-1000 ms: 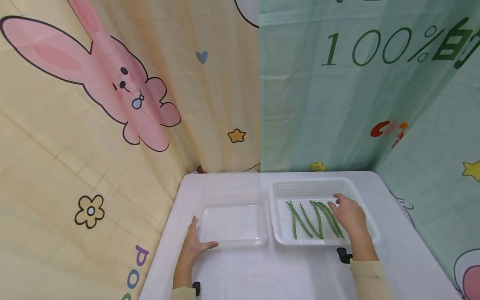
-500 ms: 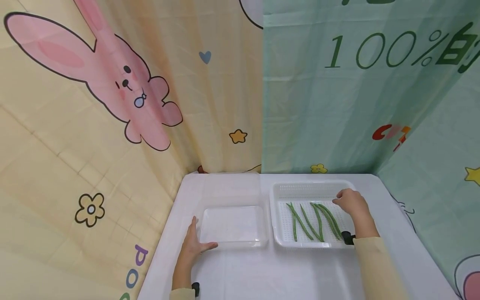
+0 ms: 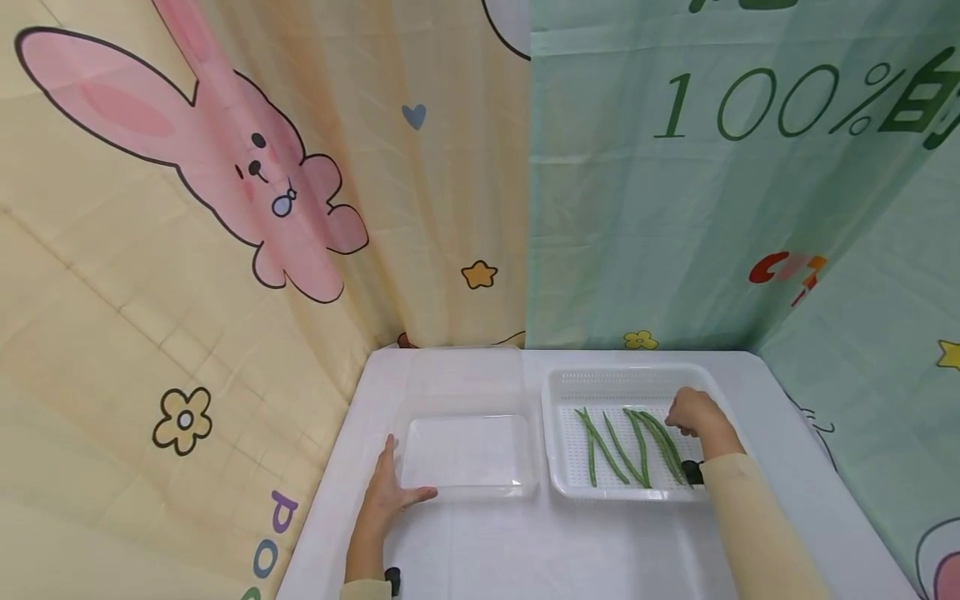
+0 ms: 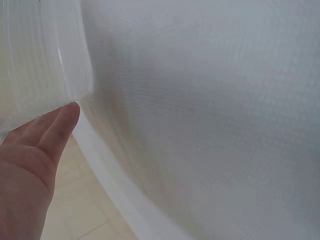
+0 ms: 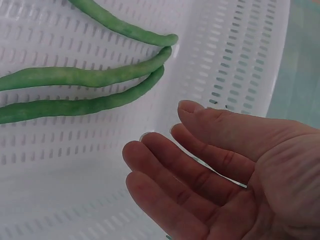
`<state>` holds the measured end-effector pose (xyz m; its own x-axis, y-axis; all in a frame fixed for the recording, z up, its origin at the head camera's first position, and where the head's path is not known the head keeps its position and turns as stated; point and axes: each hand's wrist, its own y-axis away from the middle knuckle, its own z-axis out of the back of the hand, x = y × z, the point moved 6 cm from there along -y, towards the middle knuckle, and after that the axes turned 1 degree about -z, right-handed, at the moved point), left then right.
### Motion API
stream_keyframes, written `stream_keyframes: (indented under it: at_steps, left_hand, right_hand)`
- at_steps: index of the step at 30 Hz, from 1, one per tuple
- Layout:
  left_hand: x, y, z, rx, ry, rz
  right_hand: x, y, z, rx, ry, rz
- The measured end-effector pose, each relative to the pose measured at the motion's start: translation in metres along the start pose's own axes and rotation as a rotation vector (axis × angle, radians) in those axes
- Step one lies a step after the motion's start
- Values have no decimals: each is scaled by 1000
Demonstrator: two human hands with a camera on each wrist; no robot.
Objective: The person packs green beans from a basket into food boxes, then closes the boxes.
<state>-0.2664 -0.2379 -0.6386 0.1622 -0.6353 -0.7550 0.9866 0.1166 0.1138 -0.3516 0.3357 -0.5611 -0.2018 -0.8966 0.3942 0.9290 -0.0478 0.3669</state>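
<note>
The fingers (image 5: 165, 165) of my right hand (image 3: 693, 412) are loosely curved and spread a little, palm showing, with nothing between them. Their tips hover just beside the ends of the long green beans (image 5: 90, 77), close but not touching as far as the right wrist view shows. Three bean tips lie together near the far wall of the white perforated plastic basket (image 5: 235, 55), and my hand sits inside that basket at its right end. From the head view the beans (image 3: 626, 442) lie in a loose row across the basket floor, some crossing each other, all to the left of my hand. The basket (image 3: 600, 379) stands on the right half of the white table (image 3: 525, 550).

The fingers (image 4: 60, 125) of my left hand (image 3: 386, 492) lie straight and flat, holding nothing; one fingertip touches the near corner of the clear shallow plastic tray (image 4: 45, 60). In the head view the hand rests on the table along the tray's left edge, thumb stretched along its near edge. That tray (image 3: 468, 487) sits just beside the basket, to its left. Cartoon-printed curtains, yellow (image 3: 187, 250) and green (image 3: 712, 208), hang behind the table.
</note>
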Motion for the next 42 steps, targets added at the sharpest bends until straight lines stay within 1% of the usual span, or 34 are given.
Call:
stream_keyframes:
  at_steps: [3,7,16,21,26,31,37,42]
  left_hand:
    - [-1,1,0,-2,6,0]
    - [-3,2,0,-6,-13,6]
    - [-5,2,1,-21,-33,8]
    - [-4,0,0,-12,-21,2]
    - [-1,0,0,1,-3,15]
    - [-1,0,-1,2,-25,19]
    - [0,-1,-1,-5,-2,-7]
    - [1,0,-1,-16,7,-29]
  right_hand:
    - [-4,-2,-6,21,-38,-29]
    - [-13,-8,-14,40,-89,-68]
    - [-34,-24,-32,51,-152,-120]
    - [-35,-24,-34,36,-191,-110]
    - [-33,-24,-41,16,-197,-102]
    - [-32,-25,-47,-14,-208,-101]
    - [-34,-27,-50,-43,-213,-98]
    - [-33,-25,-50,-44,-226,-78]
